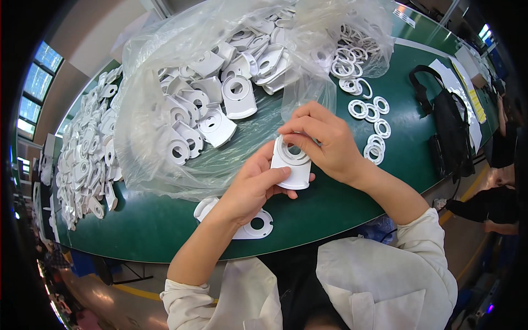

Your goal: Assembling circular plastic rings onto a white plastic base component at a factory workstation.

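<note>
One white plate (pixel 291 176) is held above the desk (pixel 330 217), seemingly part-finished: the left hand (pixel 254 182) clasps its body, the right hand (pixel 331 144) pinches its top rim. Many bagged plates (pixel 243 106) and loose rings (pixel 376 117) at right apparently remain.

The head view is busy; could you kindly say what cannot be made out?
Head view: underside of the held white plate, hidden by its upper face.
Head view: part of a loose white plate, behind the left wrist.
Head view: pieces deepest in the plastic bag, hidden by others.
</note>
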### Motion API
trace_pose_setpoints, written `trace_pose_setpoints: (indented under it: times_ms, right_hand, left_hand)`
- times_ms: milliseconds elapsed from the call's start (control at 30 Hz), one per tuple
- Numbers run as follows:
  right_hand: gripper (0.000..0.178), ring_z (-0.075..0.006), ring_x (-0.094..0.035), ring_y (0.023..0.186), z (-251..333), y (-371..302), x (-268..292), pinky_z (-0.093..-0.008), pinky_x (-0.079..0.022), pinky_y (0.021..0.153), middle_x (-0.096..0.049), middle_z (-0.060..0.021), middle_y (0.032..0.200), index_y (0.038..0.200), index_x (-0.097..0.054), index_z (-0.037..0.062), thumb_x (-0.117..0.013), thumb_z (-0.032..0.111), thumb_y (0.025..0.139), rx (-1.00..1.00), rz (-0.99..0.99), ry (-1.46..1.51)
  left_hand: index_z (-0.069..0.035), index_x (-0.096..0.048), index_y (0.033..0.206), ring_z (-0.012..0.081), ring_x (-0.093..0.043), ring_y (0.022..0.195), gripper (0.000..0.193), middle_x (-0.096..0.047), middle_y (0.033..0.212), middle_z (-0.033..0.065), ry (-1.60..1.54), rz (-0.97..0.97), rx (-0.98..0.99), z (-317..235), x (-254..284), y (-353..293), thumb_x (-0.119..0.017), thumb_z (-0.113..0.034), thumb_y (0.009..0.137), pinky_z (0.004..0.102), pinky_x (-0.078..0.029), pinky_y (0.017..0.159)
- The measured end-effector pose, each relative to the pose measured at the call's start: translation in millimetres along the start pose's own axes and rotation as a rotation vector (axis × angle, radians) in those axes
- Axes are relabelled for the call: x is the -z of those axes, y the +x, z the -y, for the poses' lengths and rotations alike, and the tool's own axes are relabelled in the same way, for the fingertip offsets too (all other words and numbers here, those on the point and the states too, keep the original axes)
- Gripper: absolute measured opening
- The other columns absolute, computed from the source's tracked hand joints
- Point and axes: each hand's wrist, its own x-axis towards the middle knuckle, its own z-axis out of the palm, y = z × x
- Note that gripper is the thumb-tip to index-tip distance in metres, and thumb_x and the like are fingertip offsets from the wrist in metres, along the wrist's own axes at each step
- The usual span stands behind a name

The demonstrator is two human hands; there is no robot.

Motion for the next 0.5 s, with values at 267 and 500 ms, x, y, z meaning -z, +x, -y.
trace_pose_setpoints:
  times_ms: [267,500]
  right_hand:
    - [0.012,-0.0183,-0.061,0.067,8,-2,-6,-0.0282,-0.049,0.056,-0.058,-0.0092,0.089,0.091,-0.067,0.0022,-0.068,-0.002,0.08,0.026,-0.094,-0.111]
    - [0.013,-0.0144,-0.059,0.069,6,1,5,-0.0238,-0.045,0.064,-0.06,-0.0065,0.086,0.098,-0.069,0.0029,-0.066,0.007,0.085,-0.029,-0.051,0.075]
  left_hand:
    - [-0.002,-0.039,0.134,0.0149,-0.066,0.09,0.042,-0.066,0.103,0.0132,0.068,0.003,-0.034,-2,1,-1,-0.047,-0.008,0.093,0.0233,-0.051,0.062]
    - [0.0,-0.046,0.128,0.0113,-0.065,0.082,0.038,-0.064,0.097,0.0067,0.305,-0.175,-0.115,-8,-7,-9,-0.05,-0.009,0.091,0.0238,-0.05,0.066]
